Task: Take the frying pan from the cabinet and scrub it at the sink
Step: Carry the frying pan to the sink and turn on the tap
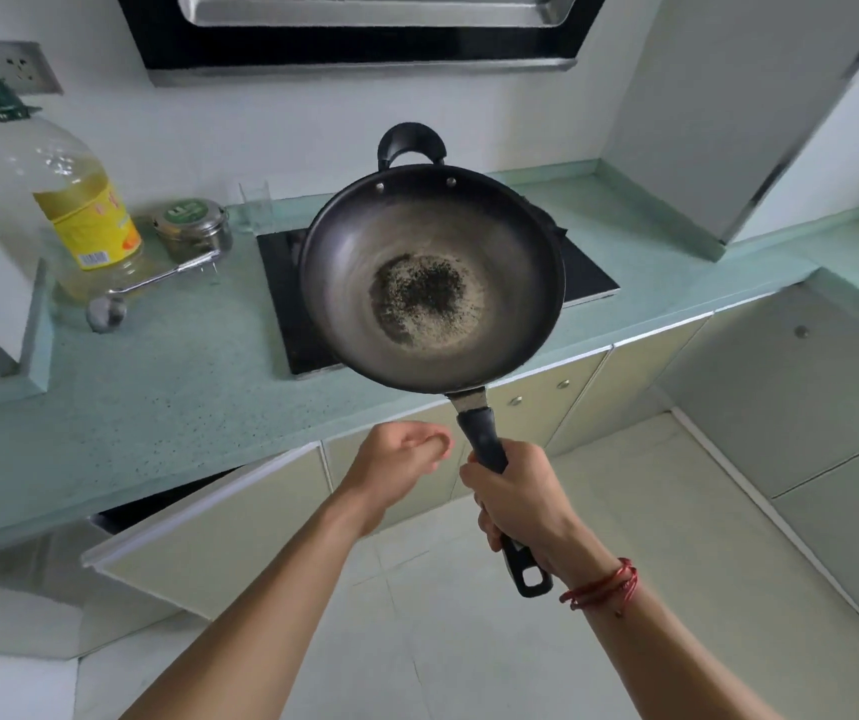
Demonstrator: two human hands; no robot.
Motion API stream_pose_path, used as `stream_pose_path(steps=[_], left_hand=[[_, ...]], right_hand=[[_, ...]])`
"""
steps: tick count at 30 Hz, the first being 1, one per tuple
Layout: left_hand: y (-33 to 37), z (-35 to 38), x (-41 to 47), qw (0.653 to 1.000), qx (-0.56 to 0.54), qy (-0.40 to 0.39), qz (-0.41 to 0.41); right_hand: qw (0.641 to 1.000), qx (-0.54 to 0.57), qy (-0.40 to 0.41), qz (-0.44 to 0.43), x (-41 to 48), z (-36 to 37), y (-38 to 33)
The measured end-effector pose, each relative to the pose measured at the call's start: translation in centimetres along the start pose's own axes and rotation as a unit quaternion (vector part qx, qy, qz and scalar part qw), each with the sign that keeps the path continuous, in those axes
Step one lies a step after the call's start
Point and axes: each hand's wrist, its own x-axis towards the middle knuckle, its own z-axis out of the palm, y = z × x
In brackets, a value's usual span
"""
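Frying pan (432, 278) is out of the cabinet and in the air, held above the front right part of the hob (281, 283), bowl facing up. A dark burnt patch (424, 293) sits in the bottom of the bowl, so that is where the scrubbing will be needed. Your right hand (515, 501) is clamped round the long black handle (484, 439) about mid-length, in front of the hob and out past the bench (157, 387) edge, with the hanging loop sticking out behind the wrist. Your left hand (396, 459) hangs just left of the handle, fingers loosely curled, gripping nothing and clear of the pan. Step in hand looks like the carry to the sink, and no sink is in view, so turn and find it before you swing. One-handed, this pan will likely pull nose-down. Slide the grip nearer the bowl, or bring the free hand under the handle neck. Keep the bowl level so loose char stays inside. Left of the hob stand an oil bottle (79, 200) and a round tin (190, 228), with a metal ladle (157, 280) lying in front of them. If the sink lies that way, carry the pan above them, not through them. Below and left of the hob a cabinet door (209, 532) hangs open into your path, so push it to with the free hand or step round it. The range hood (365, 44) sits above the hob, so don't lift high.
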Motion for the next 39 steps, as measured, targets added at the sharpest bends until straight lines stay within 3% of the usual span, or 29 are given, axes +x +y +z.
stream_pose_path(steps=[8, 26, 39], left_hand=[[5.5, 11.3, 0.5, 0.98, -0.105, -0.168, 0.011], [10.3, 40.7, -0.8, 0.95, -0.094, -0.299, 0.01], [11.2, 57.9, 2.0, 0.902, -0.062, -0.426, -0.043]], right_hand=[[0.997, 0.036, 0.064, -0.002, -2.2, -9.9, 1.9], [0.954, 0.12, 0.268, 0.052, -9.9, -31.3, 11.6], [0.908, 0.149, 0.38, 0.095, -10.8, -44.3, 19.0]])
